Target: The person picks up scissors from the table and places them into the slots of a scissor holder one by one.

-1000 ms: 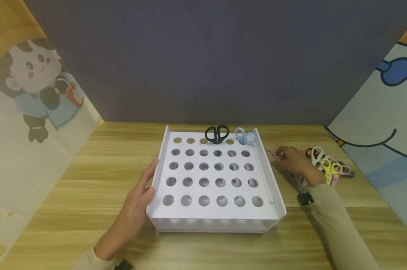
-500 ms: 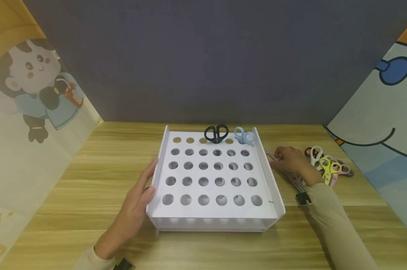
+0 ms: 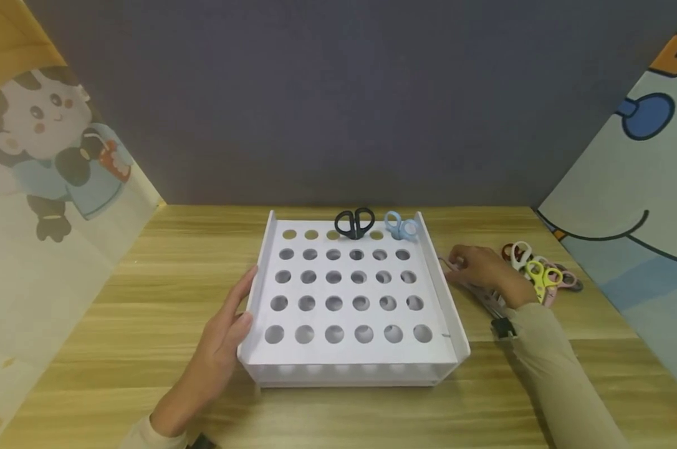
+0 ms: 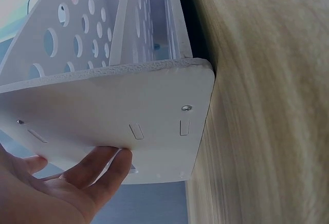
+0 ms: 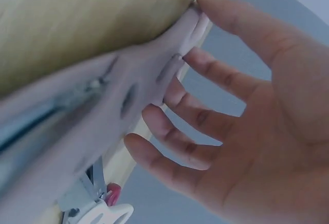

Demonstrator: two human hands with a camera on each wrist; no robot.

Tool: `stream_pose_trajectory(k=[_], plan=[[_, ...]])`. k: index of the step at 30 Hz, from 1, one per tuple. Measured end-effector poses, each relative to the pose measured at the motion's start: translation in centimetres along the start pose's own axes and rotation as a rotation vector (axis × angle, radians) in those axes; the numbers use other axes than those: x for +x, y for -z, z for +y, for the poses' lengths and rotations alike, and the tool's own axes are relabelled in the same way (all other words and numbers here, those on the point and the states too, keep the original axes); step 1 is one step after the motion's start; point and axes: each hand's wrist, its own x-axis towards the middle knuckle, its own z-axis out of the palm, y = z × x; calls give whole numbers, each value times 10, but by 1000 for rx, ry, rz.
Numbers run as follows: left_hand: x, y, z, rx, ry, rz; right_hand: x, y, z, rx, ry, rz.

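Note:
A white rack with rows of round holes stands on the table. Black-handled scissors and light blue scissors sit upright in its back row. My left hand rests along the rack's left side, and its straight fingertips press the side panel in the left wrist view. To the right of the rack, my right hand pinches the handle end of pale pink scissors between thumb and fingers. These scissors lie low by the wood surface, partly hidden by the hand in the head view.
Beyond the right wrist lies a loose pile of several scissors, with white scissors and yellow scissors among them. The wood table meets a dark back panel and printed side panels.
The head view has shifted a little, so the scene sits slightly further left. Both hands keep nearly the same places, the right one at the pale pink scissors.

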Motion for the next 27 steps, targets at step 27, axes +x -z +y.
stream_pose_trajectory(k=[27], plan=[[1, 1, 2, 5, -15, 4, -3, 15, -7, 268, 91, 80]])
